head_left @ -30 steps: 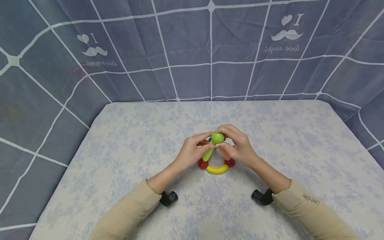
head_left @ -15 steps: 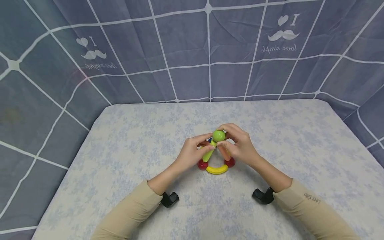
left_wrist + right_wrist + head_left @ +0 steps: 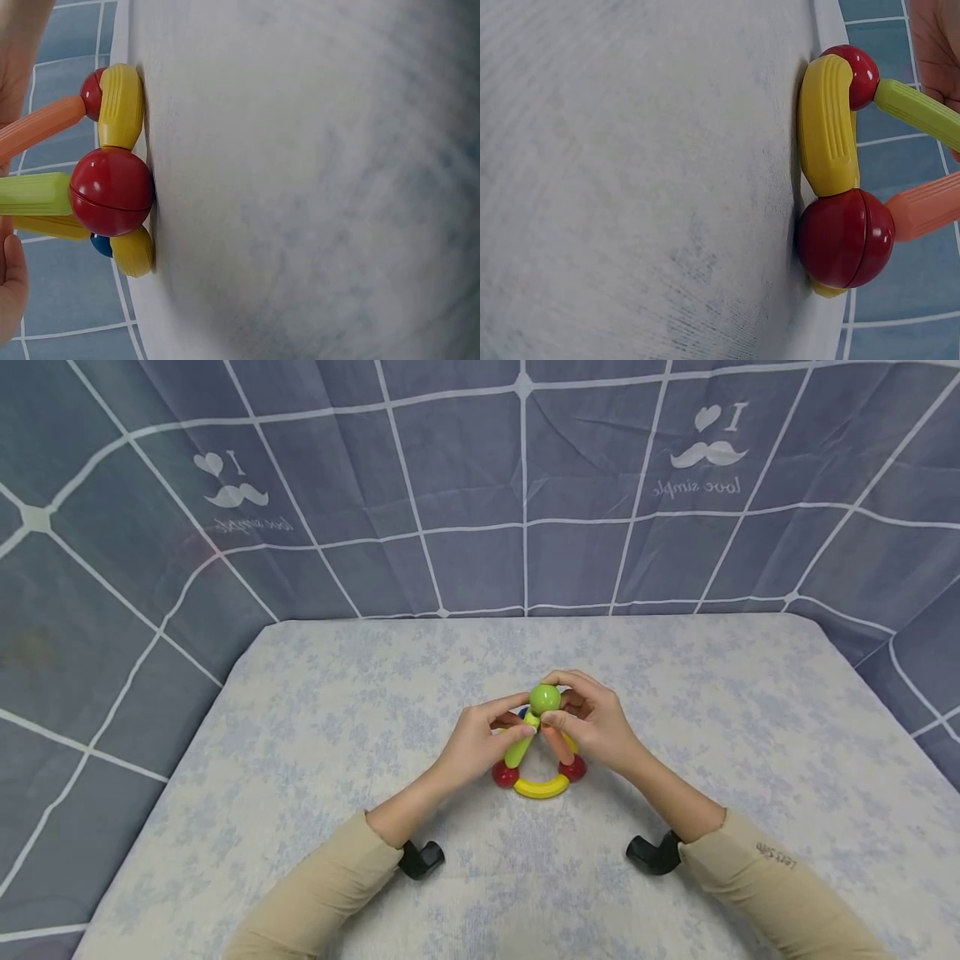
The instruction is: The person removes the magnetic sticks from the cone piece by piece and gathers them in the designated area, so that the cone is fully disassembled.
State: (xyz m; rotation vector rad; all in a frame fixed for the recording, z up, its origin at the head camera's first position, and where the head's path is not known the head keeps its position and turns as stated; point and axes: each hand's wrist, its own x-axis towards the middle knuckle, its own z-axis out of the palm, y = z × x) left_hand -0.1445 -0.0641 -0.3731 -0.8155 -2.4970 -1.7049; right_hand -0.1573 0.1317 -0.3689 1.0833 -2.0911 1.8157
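A toy frame stands on the table: a curved yellow piece (image 3: 542, 788) joins two red balls (image 3: 506, 774), and a green rod (image 3: 34, 194) and an orange rod (image 3: 928, 207) rise from them. My left hand (image 3: 480, 739) pinches the upper end of the green rod between thumb and fingers. At the top is a green ball (image 3: 545, 698), gripped by my right hand (image 3: 598, 720) with the thumb below and a finger over it. Part of a blue ball (image 3: 102, 244) shows behind the frame. Whether the green ball touches the rods, I cannot tell.
A pale, blue-patterned cloth (image 3: 360, 693) covers the table. Grey-blue curtains (image 3: 465, 477) with white lines stand behind it and at both sides. Black wrist pieces (image 3: 422, 860) stick out under both forearms.
Over the last second the green ball rises slightly in my right hand, and more of the green rod's upper end shows. My left hand stays nearly where it was.
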